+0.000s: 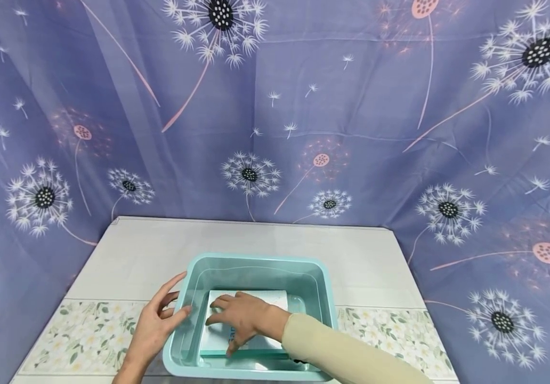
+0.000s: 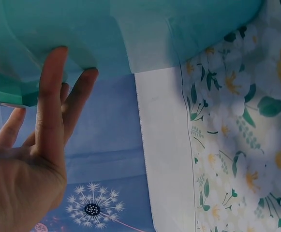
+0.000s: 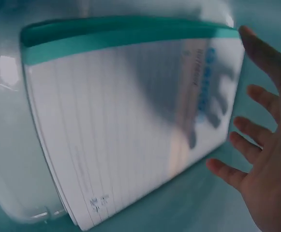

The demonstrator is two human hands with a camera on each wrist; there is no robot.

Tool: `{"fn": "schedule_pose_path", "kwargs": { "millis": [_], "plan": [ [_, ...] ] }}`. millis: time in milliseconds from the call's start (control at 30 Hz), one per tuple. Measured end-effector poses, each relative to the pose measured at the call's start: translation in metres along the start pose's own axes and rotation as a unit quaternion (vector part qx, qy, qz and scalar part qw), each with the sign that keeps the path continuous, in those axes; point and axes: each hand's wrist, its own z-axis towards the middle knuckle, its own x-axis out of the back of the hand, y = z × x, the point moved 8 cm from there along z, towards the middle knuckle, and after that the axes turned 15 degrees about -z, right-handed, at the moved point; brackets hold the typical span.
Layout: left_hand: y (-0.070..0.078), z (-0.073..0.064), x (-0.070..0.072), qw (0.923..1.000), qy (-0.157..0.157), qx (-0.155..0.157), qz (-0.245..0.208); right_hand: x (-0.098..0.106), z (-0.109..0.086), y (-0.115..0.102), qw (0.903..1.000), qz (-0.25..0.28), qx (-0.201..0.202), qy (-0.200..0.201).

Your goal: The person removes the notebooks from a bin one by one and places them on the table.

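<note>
A teal plastic basin (image 1: pixel 260 258) stands on the table. On its floor lies a white writing pad (image 1: pixel 274 300) with a green bound edge, blue print and, in the right wrist view, ruled lines. Over the pad reaches my right hand (image 1: pixel 243 318), fingers spread; its thumb tip is close to the pad's green-edged corner, and I cannot tell whether it touches. At the basin's left side is my left hand (image 1: pixel 156 322), with its thumb at the rim. Seen from the left wrist, its extended fingers (image 2: pixel 51 101) rest against the basin's outer wall.
The table has a white cover (image 1: pixel 150 245) with a floral band (image 1: pixel 88 336) across it. Purple-blue cloth (image 1: pixel 294 96) printed with dandelions hangs at the back and both sides.
</note>
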Motion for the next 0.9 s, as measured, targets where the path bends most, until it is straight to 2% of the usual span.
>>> {"fn": "schedule_pose_path", "kwargs": {
  "millis": [167, 300, 400, 900],
  "plan": [
    [-0.002, 0.001, -0.001, 1.0, 0.002, 0.004, -0.005, -0.012, 0.008, -0.014, 0.9983, -0.054, 0.011, -0.022],
    [-0.002, 0.0, 0.001, 0.9999, 0.008, 0.007, 0.001, -0.015, 0.012, -0.021, 0.9919, -0.125, 0.01, -0.016],
    [-0.001, 0.0, 0.001, 0.9998, 0.013, 0.004, 0.012, -0.015, 0.014, -0.024, 0.987, -0.16, 0.007, -0.011],
    [0.0, -0.001, 0.001, 0.9997, 0.022, -0.003, 0.011, -0.012, 0.017, -0.024, 0.9835, -0.178, 0.029, -0.016]
  ]
}}
